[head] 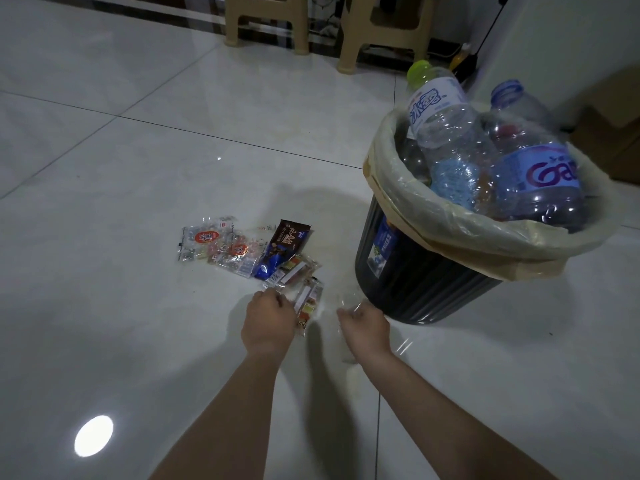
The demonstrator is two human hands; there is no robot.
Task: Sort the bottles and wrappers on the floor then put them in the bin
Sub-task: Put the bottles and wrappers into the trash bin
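Note:
Several wrappers lie in a row on the white floor: clear red-labelled ones [207, 242], a dark blue-and-brown one [282, 249] and clear striped ones [294, 271]. My left hand [268, 322] is closed on a small clear wrapper [308, 299] at the row's near end. My right hand [365, 327] is closed on a transparent wrapper [346, 303] close to the bin's base. The black bin [415, 271] with a yellowish liner [450, 230] stands to the right. It holds a green-capped bottle [446, 123], a blue-labelled bottle [533, 168] and other bottles.
Two beige plastic stools [266, 26] [384, 29] stand at the back by a dark threshold. A cardboard box [613, 140] sits against the white wall right of the bin. A lamp's bright reflection [93, 435] shows on the glossy tiles at lower left.

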